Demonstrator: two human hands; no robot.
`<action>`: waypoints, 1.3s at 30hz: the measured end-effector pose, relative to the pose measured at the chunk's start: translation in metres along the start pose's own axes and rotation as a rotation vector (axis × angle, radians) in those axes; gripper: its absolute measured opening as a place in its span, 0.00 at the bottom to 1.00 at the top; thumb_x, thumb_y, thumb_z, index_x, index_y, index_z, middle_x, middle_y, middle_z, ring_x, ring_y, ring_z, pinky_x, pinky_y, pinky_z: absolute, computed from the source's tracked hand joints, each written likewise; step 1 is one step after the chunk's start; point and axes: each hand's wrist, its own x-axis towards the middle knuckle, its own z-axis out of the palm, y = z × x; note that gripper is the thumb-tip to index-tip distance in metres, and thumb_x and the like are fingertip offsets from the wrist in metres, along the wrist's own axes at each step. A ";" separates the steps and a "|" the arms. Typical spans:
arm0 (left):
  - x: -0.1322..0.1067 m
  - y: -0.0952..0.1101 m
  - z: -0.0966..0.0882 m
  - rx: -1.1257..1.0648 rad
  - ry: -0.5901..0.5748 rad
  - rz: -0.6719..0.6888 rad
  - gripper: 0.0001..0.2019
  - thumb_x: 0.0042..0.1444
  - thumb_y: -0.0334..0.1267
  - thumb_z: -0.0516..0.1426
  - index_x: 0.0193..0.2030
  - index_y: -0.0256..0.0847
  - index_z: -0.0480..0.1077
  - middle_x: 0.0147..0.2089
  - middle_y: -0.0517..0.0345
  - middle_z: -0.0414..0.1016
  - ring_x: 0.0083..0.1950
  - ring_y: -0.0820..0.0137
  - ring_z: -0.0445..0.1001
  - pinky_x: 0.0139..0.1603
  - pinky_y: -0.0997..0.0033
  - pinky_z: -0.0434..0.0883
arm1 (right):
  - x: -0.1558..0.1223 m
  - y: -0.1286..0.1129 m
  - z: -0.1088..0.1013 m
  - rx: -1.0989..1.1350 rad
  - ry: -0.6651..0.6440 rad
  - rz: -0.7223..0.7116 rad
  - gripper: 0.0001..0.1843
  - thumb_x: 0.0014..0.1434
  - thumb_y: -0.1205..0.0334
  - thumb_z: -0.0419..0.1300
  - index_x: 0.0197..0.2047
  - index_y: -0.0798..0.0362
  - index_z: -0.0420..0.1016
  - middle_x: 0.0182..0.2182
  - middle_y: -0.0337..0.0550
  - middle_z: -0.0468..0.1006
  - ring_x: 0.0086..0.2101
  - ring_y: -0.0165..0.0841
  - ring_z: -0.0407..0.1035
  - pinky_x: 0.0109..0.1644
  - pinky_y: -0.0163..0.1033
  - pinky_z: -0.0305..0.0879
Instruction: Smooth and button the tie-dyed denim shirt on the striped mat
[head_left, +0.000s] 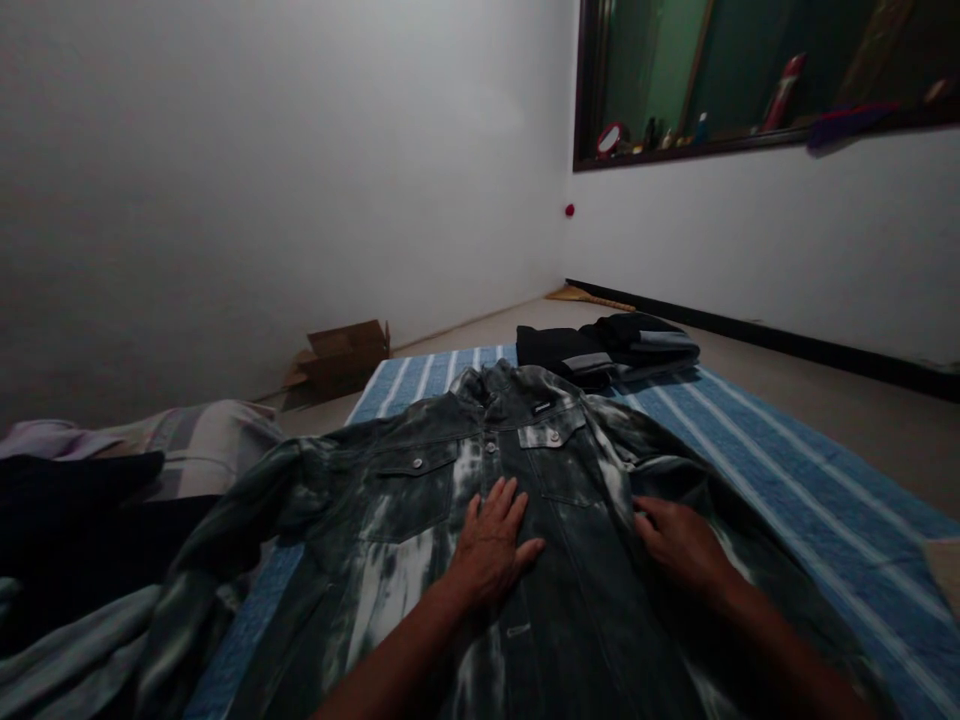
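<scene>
A dark bleach-washed denim jacket (420, 500) lies spread front-up on a blue striped bedsheet (787, 470), collar pointing away from me. My left hand (491, 545) lies flat and open on the jacket's front, by the button placket. My right hand (679, 540) rests on the jacket's right side near the sleeve seam, fingers curled down onto the cloth; whether it grips the fabric is unclear.
A folded stack of dark clothes (607, 345) sits beyond the collar. More loose clothes (97, 500) are heaped at the left. An open cardboard box (341, 355) stands by the wall. A shelf niche (750, 90) with bottles is high on the right wall.
</scene>
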 end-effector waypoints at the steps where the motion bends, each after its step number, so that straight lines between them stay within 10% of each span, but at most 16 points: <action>1: 0.000 0.000 0.000 -0.005 0.004 -0.001 0.32 0.60 0.54 0.49 0.67 0.40 0.54 0.72 0.48 0.44 0.72 0.58 0.41 0.68 0.45 0.45 | -0.001 -0.004 0.000 -0.070 0.000 0.021 0.15 0.62 0.63 0.47 0.38 0.51 0.75 0.39 0.46 0.79 0.41 0.39 0.72 0.37 0.36 0.57; 11: 0.002 0.006 -0.011 -0.051 -0.003 -0.020 0.30 0.57 0.49 0.52 0.65 0.38 0.58 0.70 0.43 0.50 0.71 0.54 0.45 0.66 0.40 0.45 | 0.003 -0.004 0.006 -0.136 0.023 -0.012 0.12 0.58 0.71 0.49 0.36 0.53 0.73 0.35 0.47 0.78 0.39 0.39 0.72 0.37 0.36 0.58; 18: 0.037 0.050 -0.036 -0.050 0.008 0.002 0.21 0.58 0.44 0.52 0.53 0.32 0.68 0.64 0.37 0.61 0.67 0.51 0.55 0.66 0.42 0.48 | 0.027 0.026 0.003 1.155 -0.056 0.501 0.19 0.65 0.51 0.49 0.32 0.56 0.70 0.24 0.45 0.74 0.21 0.29 0.67 0.23 0.32 0.60; 22: 0.073 0.074 -0.019 -0.133 0.110 0.061 0.22 0.60 0.41 0.50 0.59 0.34 0.62 0.68 0.42 0.55 0.69 0.58 0.51 0.67 0.53 0.53 | 0.039 0.030 0.003 1.494 -0.174 0.613 0.30 0.67 0.43 0.43 0.28 0.59 0.70 0.20 0.48 0.72 0.20 0.29 0.68 0.23 0.31 0.64; 29: 0.095 0.075 0.024 -0.125 0.215 0.052 0.27 0.65 0.46 0.44 0.66 0.31 0.54 0.70 0.42 0.50 0.71 0.58 0.46 0.69 0.51 0.48 | 0.058 0.030 -0.016 1.379 0.135 0.601 0.21 0.67 0.56 0.44 0.31 0.59 0.69 0.21 0.49 0.73 0.18 0.31 0.68 0.21 0.34 0.66; 39: 0.096 0.070 0.029 -0.077 0.247 0.084 0.27 0.66 0.48 0.42 0.67 0.35 0.54 0.70 0.44 0.51 0.71 0.60 0.47 0.68 0.50 0.50 | 0.116 0.049 -0.069 1.090 0.459 0.401 0.08 0.62 0.61 0.55 0.33 0.57 0.69 0.19 0.40 0.73 0.17 0.29 0.68 0.23 0.31 0.67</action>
